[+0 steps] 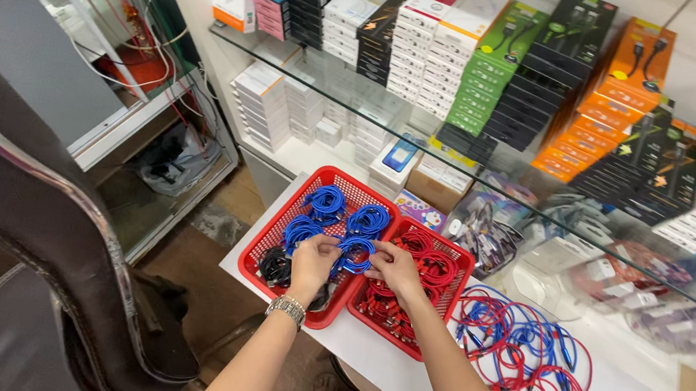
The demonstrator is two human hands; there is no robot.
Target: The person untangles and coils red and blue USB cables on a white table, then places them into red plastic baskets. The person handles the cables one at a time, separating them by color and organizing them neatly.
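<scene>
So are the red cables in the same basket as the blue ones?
No, the coiled blue cables lie in the left red basket, and the coiled red cables fill the right red basket beside it.

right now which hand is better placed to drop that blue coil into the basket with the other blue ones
Left, probably. The left hand already sits over the left red basket that holds the blue cables, gripping the blue cable coil. The right hand lies over the basket of red cables.

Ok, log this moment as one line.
hands: left and right both hold blue cable coil | over: left red basket | loose cables: on table
</scene>
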